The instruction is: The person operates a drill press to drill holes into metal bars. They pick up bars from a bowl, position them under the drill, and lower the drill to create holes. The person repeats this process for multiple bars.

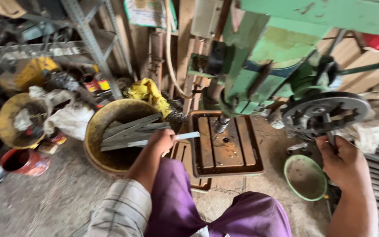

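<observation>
Left hand clenched around a flat grey metal strip held between the yellow basin of similar strips and the drill press table; right hand grasping the feed wheel handle.

Two bare hands seen from above, reaching forward over legs in purple trousers. The left hand is closed in a fist, knuckles up, fingers curled tight around something thin. Its forearm runs back and down toward the viewer, bare to the elbow, where a pale checked sleeve is pushed up. The right hand is raised at the far right, back of the hand showing, fingers curled upward in a grip. Its forearm is bare and nearly upright
</observation>
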